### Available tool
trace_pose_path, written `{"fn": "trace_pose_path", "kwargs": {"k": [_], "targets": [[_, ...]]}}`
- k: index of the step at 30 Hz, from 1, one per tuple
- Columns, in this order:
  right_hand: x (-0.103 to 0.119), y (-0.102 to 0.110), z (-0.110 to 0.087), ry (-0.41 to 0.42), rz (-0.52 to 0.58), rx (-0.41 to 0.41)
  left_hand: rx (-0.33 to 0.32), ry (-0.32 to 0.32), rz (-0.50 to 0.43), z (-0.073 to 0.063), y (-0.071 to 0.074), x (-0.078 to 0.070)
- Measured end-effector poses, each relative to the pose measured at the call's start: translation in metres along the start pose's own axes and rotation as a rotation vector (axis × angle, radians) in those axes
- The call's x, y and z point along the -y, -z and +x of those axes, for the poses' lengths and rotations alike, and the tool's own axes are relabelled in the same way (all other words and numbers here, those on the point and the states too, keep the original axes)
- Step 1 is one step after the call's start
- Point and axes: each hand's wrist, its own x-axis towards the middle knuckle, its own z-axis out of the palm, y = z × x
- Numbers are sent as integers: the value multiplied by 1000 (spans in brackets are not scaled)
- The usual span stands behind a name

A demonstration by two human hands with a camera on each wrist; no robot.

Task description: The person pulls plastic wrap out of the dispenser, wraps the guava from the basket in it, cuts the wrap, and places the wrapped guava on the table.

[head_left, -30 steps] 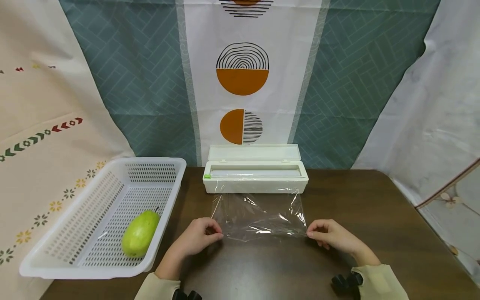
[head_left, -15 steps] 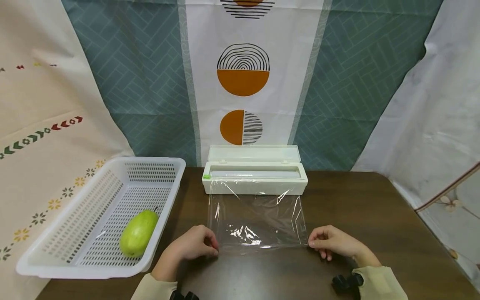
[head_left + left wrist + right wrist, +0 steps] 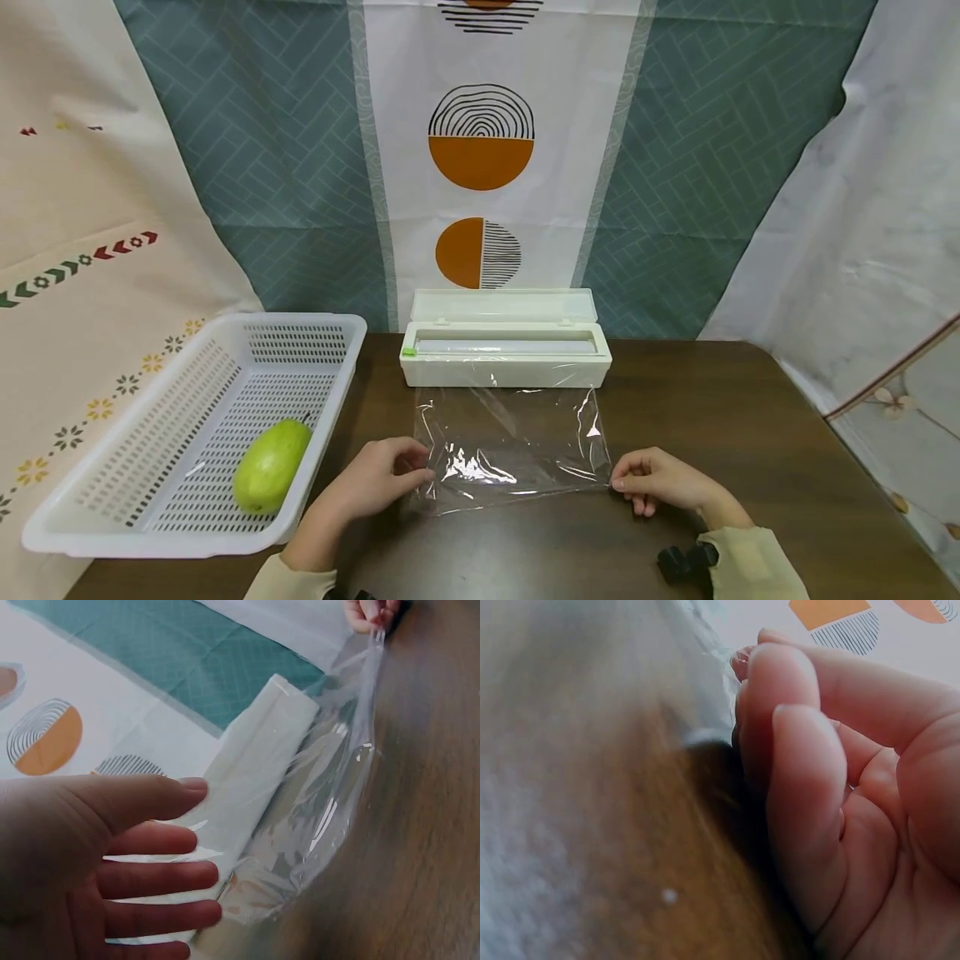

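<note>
Pinching film (image 3: 517, 437) at a corner, right grip (image 3: 666, 482), left grip (image 3: 381, 477) (spread) near opposite edge, tabletop (image 3: 757, 433) stretching rightward.

Dark wood-grain counter (image 3: 712, 417), its near part catching soft glare (image 3: 480, 567). Beyond it hangs teal herringbone cloth (image 3: 262, 133) with a white central panel (image 3: 483, 204) of orange half-circles (image 3: 481, 162); cream patterned fabric (image 3: 97, 200) drapes left, pale floral fabric (image 3: 870, 250) right.

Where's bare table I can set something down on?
Bare table: right of the white box, beyond the right hand; also nearside of the clear film. The basket has free floor behind the green fruit. Crowded: the middle, with film, box and left hand; left, the basket.
</note>
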Motion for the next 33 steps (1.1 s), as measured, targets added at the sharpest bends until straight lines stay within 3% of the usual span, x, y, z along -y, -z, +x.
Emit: {"fn": "trace_pose_path", "kwargs": {"k": [9, 18, 33], "targets": [[-2, 0, 0, -2, 26, 2, -132, -18, -6, -8, 3, -6], [-3, 0, 0, 11, 49, 12, -273, -53, 75, -13, 10, -13], [-2, -2, -2, 28, 58, 15, -379, -107, 127, -16, 17, -22]]}}
